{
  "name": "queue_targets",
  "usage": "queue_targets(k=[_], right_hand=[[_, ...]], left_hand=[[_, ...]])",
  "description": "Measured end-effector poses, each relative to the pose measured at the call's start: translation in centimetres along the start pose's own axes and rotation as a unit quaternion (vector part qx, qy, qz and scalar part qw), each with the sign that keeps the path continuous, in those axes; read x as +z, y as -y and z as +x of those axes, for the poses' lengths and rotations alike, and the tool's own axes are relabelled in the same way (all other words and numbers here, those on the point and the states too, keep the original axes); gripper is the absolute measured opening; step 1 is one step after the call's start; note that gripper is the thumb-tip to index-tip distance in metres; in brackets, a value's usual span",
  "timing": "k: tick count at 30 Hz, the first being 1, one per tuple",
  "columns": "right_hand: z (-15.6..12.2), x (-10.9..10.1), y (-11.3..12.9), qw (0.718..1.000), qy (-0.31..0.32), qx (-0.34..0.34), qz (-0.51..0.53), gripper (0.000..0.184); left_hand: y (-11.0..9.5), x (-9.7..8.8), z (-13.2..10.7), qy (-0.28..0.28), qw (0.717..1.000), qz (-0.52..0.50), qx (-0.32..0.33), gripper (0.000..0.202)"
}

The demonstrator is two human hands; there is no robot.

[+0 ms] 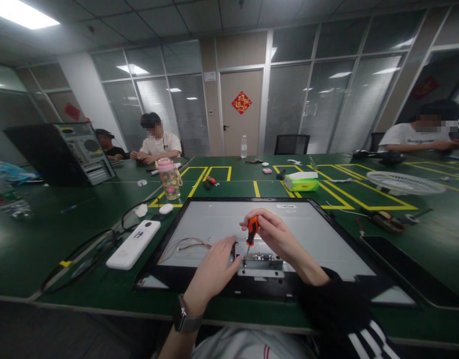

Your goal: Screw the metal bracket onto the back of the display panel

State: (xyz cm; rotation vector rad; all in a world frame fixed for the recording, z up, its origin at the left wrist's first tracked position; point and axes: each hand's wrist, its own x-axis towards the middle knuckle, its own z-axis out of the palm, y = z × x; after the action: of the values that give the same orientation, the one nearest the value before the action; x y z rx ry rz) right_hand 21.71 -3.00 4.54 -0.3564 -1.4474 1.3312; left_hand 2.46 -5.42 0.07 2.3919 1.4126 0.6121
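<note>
At lower centre, the right hand [271,230] gripped a near-upright screwdriver [253,231], tip down at the bracket [258,272]; the half-open left hand [217,267], hold unclear, lay beside the tip.

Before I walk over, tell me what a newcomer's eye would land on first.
Probably the orange-and-black screwdriver, held in the right hand, tip down at the metal bracket on the flat panel. Next, likely the red diamond sign on the far door, then the green tissue box on the table beyond the panel.
</note>
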Motion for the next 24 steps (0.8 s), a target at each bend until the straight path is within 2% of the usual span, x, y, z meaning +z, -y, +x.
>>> queue_targets(k=[5,11,17,24], right_hand=[[0.04,-0.23,-0.14,0.999,-0.013,-0.034,-0.025,0.018],[0.03,-0.09,-0.01,1.000,-0.020,0.001,-0.004,0.021],[0.20,-0.27,-0.37,0.998,-0.042,-0.032,-0.033,0.019],[0.04,-0.48,-0.34,0.997,-0.061,-0.021,-0.031,0.015]], left_hand=[[0.19,0.17,-0.08,-0.001,1.000,0.004,-0.001,0.045],[0.01,0.00,-0.02,-0.002,1.000,0.007,-0.005,0.046],[0.01,-0.05,0.06,-0.002,1.000,-0.001,0.003,0.044],[0.04,-0.03,-0.01,-0.005,1.000,0.004,0.000,0.045]])
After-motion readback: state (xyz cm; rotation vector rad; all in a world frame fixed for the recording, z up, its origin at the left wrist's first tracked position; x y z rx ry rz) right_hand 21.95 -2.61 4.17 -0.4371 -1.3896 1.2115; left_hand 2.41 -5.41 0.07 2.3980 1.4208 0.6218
